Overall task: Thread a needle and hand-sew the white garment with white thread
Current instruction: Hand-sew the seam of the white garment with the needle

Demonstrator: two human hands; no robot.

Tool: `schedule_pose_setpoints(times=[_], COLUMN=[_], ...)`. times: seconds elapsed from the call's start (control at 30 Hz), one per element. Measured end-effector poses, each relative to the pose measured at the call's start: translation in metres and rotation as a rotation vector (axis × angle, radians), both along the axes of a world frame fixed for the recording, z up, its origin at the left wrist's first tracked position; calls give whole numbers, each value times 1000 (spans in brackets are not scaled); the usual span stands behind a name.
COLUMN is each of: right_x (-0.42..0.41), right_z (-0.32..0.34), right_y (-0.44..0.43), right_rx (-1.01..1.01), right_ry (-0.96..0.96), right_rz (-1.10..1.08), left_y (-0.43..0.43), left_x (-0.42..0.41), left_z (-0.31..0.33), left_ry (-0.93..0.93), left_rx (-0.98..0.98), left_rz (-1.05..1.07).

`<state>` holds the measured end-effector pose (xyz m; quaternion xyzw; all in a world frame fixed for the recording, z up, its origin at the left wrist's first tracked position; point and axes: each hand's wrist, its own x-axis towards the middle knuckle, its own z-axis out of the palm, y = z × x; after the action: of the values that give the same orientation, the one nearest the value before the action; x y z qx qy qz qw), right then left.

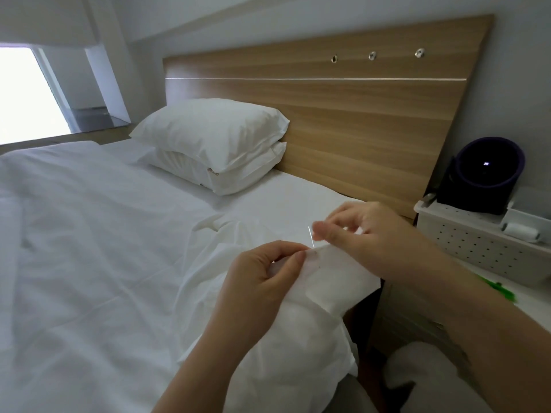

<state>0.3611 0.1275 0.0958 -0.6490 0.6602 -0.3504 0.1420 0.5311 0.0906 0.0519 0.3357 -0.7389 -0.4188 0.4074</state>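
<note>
The white garment [328, 281] lies bunched over the bed's near right edge and my lap. My left hand [262, 278] pinches a folded edge of it between thumb and forefinger. My right hand [363, 234] is just above and to the right, its thumb and fingers pinching a thin needle [310, 237] that stands nearly upright at the cloth's edge. The white thread is too fine to make out against the fabric.
A white bed [104, 248] with two stacked pillows [214, 144] fills the left, backed by a wooden headboard [357, 114]. On the right stands a white perforated basket [477, 248] bearing a dark round speaker [486, 174] and a white spool [521, 232]. Something green [498, 289] lies beside it.
</note>
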Motion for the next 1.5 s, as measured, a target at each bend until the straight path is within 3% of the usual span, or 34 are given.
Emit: schedule_pose_setpoints(times=[0.1, 0.23, 0.3, 0.4, 0.47, 0.53, 0.73, 0.8, 0.87, 1.03, 1.17, 1.4, 1.5], right_x=[2, 2, -4, -12, -15, -18, -27, -30, -34, -36, -22, -19, -34], right_z=[0, 8, 9, 10, 9, 7, -10, -16, -19, 13, 28, 31, 32], right_y=[-10, -17, -27, -44, -53, -63, -81, -83, -81, -52, -30, -31, -40], right_rx=[215, 172, 98, 92, 78, 32, -242, -263, -236, 117, 427, 268, 188], right_ry=[-118, -300, -543, -1096, -1231, -1118, -14, 178, 160, -295, -209, -36, -81], right_rz=[77, 112, 43, -38, -58, -47, 11, 48, 40, 170, 392, 237, 97], left_y=[2, 0, -3, -6, -6, -4, 4, 4, 2, -3, -4, -4, -6], left_x=[0, 2, 4, 5, 5, 4, 2, 2, 3, 6, 4, 6, 8], left_z=[1, 1, 0, -4, -4, -5, -2, -2, -5, -12, -13, -11, -11], left_ry=[0, -27, -27, 47, 99, 141, 242, 242, 229, 125, 72, 85, 98], left_rx=[-8, -35, -47, -41, -16, -4, 35, 20, 16, -61, -140, -170, -145], left_rz=[-20, -26, -51, -125, -186, -243, -408, -412, -393, -300, -258, -255, -264])
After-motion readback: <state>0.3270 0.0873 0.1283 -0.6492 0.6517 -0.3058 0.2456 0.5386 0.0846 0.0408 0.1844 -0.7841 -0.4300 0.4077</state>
